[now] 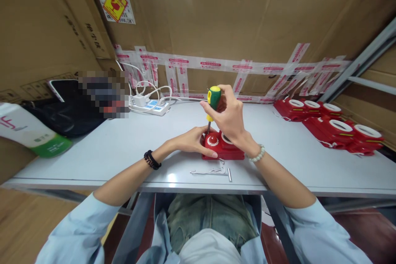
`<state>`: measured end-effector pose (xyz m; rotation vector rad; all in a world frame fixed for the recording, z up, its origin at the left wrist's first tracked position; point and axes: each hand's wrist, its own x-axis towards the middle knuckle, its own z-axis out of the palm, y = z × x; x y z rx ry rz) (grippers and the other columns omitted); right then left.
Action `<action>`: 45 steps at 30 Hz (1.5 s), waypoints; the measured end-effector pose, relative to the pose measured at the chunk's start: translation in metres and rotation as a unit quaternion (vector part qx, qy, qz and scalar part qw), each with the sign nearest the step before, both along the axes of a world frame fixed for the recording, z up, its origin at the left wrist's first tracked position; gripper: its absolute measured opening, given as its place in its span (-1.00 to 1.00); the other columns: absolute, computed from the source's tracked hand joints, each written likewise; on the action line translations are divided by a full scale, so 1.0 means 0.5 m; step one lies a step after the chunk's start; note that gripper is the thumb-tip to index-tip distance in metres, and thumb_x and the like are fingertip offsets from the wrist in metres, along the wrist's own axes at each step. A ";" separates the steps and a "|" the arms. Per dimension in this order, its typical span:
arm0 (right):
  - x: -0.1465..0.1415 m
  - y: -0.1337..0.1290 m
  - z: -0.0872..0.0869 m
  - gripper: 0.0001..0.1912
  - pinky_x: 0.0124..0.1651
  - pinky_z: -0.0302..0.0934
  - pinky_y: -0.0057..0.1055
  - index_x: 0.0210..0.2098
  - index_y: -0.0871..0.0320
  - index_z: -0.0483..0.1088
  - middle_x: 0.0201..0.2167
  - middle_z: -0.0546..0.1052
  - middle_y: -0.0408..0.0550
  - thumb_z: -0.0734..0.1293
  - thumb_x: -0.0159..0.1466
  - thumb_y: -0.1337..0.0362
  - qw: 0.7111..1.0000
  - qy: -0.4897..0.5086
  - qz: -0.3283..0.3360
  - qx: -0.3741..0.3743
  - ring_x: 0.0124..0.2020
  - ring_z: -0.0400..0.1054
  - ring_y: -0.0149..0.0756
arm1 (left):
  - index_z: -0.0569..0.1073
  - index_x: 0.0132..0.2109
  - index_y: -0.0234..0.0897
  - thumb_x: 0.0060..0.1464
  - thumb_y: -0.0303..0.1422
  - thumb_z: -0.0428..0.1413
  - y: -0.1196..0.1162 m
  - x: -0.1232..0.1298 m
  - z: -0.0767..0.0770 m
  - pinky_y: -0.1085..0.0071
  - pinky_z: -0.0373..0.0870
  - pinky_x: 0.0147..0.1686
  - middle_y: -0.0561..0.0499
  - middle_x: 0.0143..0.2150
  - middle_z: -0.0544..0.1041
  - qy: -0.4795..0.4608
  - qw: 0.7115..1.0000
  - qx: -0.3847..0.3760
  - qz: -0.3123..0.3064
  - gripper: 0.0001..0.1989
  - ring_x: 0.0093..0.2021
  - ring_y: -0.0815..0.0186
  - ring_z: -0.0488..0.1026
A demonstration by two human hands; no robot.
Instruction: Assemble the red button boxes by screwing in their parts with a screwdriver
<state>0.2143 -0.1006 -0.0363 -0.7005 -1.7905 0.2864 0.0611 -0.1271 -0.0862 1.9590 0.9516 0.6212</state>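
My right hand is wrapped round the green and yellow handle of a screwdriver. The screwdriver stands nearly upright, its shaft reaching down to the back left corner of a red housing. Where the tip meets the housing is partly hidden by my fingers. My left hand grips the left side of the housing, thumb along the front and fingers behind. A round red part with a pale ring shows on top, and a white ring lies partly under my right hand. In front is a small metal T-shaped piece on a thin cord.
Several red housings with white rings stand at the right back. A white power strip with plugs and cables lies at the back left. Beyond my left arm are a white and green packet and a black bag. Cardboard walls the table's back.
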 end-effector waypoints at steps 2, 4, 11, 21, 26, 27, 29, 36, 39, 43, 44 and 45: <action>-0.003 0.001 -0.001 -0.66 -0.41 0.22 -0.39 -0.11 0.05 0.23 -0.54 0.38 -0.29 0.40 0.23 0.11 1.000 -0.001 -0.014 0.010 -0.56 0.26 -0.41 | 0.43 0.02 -0.31 -0.16 -0.13 0.39 -0.001 0.001 0.001 0.14 0.45 -0.03 -0.16 0.01 0.57 0.004 1.000 0.003 0.000 -0.37 -0.03 0.06 0.53; -0.004 0.002 -0.002 -0.65 -0.41 0.22 -0.38 -0.10 0.05 0.23 -0.54 0.37 -0.29 0.39 0.23 0.09 1.000 -0.004 -0.026 0.011 -0.57 0.26 -0.40 | 0.42 0.03 -0.31 -0.16 -0.12 0.38 -0.001 0.001 0.000 0.15 0.45 -0.02 -0.16 0.00 0.57 0.005 1.000 0.006 0.000 -0.37 -0.02 0.06 0.52; -0.005 0.003 -0.002 -0.64 -0.41 0.19 -0.38 -0.07 0.08 0.22 -0.53 0.37 -0.27 0.37 0.24 0.10 0.998 -0.038 -0.051 0.017 -0.57 0.25 -0.38 | 0.42 0.04 -0.30 -0.15 -0.12 0.38 0.001 0.000 -0.005 0.16 0.46 -0.05 -0.16 0.01 0.56 0.004 1.000 0.014 0.000 -0.36 -0.03 0.05 0.53; -0.012 -0.015 0.033 -0.67 -0.35 0.11 -0.37 -0.03 0.16 0.31 -0.41 0.48 -0.12 0.36 0.28 0.15 0.978 -0.163 -0.120 0.043 -0.43 0.33 -0.30 | 0.42 0.07 -0.30 -0.14 -0.12 0.38 0.005 -0.005 -0.005 0.16 0.43 -0.03 -0.16 0.03 0.55 0.009 1.000 0.007 -0.017 -0.35 -0.02 0.07 0.51; 0.007 -0.007 0.049 -0.66 -0.32 0.21 -0.39 -0.02 0.10 0.31 -0.41 0.45 -0.20 0.38 0.23 0.23 0.993 -0.109 0.010 -0.034 -0.44 0.32 -0.37 | 0.48 0.05 -0.29 0.16 -0.13 0.16 0.012 -0.012 0.007 0.23 0.39 -0.01 -0.16 0.08 0.54 -0.038 0.997 0.062 -0.004 -0.59 0.03 0.13 0.48; 0.009 -0.004 0.049 -0.65 -0.32 0.22 -0.38 -0.01 0.09 0.31 -0.42 0.44 -0.21 0.38 0.23 0.23 0.994 -0.097 0.022 -0.046 -0.45 0.33 -0.37 | 0.50 0.01 -0.31 0.20 -0.14 0.12 0.014 -0.012 0.009 0.25 0.40 -0.04 -0.16 0.04 0.56 -0.052 0.996 0.073 0.013 -0.63 0.01 0.14 0.49; 0.009 0.002 0.044 -0.63 -0.31 0.25 -0.36 0.01 0.08 0.31 -0.41 0.44 -0.19 0.38 0.23 0.23 0.994 -0.077 0.038 -0.061 -0.43 0.34 -0.35 | 0.55 -0.09 -0.34 0.21 -0.15 0.10 0.018 -0.011 0.009 0.28 0.40 -0.10 -0.16 -0.07 0.61 -0.067 0.993 0.087 0.047 -0.66 -0.08 0.16 0.52; 0.040 0.023 -0.012 -0.39 -0.13 0.32 -0.26 0.16 0.10 0.17 -0.35 0.50 -0.16 0.41 0.21 0.09 0.974 -0.063 0.169 -0.138 -0.33 0.40 -0.31 | 0.59 -0.26 -0.34 0.19 -0.23 0.09 0.023 -0.009 0.002 0.36 0.38 -0.19 -0.08 -0.26 0.65 -0.044 0.987 0.134 0.076 -0.72 -0.25 0.25 0.53; 0.064 0.030 -0.037 -0.55 -0.18 0.31 -0.30 0.01 0.13 0.26 -0.45 0.51 -0.18 0.37 0.25 0.03 0.943 -0.090 0.236 -0.217 -0.39 0.43 -0.33 | 0.61 -0.28 -0.32 0.19 -0.22 0.10 0.023 -0.009 0.003 0.38 0.35 -0.23 -0.04 -0.29 0.65 -0.027 0.984 0.158 0.076 -0.72 -0.30 0.27 0.50; 0.069 0.028 -0.047 -0.63 -0.31 0.27 -0.37 -0.10 0.10 0.31 -0.51 0.50 -0.20 0.31 0.29 -0.04 0.941 -0.099 0.214 -0.243 -0.47 0.42 -0.34 | 0.63 -0.27 -0.31 0.17 -0.21 0.13 0.026 -0.010 0.002 0.37 0.33 -0.25 -0.03 -0.30 0.66 -0.022 0.978 0.180 0.099 -0.73 -0.33 0.28 0.48; 0.066 0.027 -0.047 -0.64 -0.33 0.26 -0.38 -0.12 0.10 0.33 -0.53 0.50 -0.20 0.29 0.30 -0.06 0.945 -0.104 0.189 -0.244 -0.49 0.42 -0.34 | 0.64 -0.27 -0.31 0.16 -0.21 0.14 0.027 -0.010 0.002 0.37 0.34 -0.25 -0.04 -0.31 0.67 -0.024 0.978 0.178 0.107 -0.72 -0.34 0.28 0.48; 0.064 0.025 -0.047 -0.63 -0.33 0.25 -0.38 -0.13 0.09 0.34 -0.53 0.50 -0.20 0.28 0.31 -0.07 0.950 -0.111 0.161 -0.245 -0.50 0.41 -0.34 | 0.64 -0.27 -0.32 0.15 -0.20 0.15 0.028 -0.010 0.001 0.36 0.34 -0.26 -0.05 -0.31 0.67 -0.028 0.977 0.177 0.117 -0.72 -0.35 0.27 0.48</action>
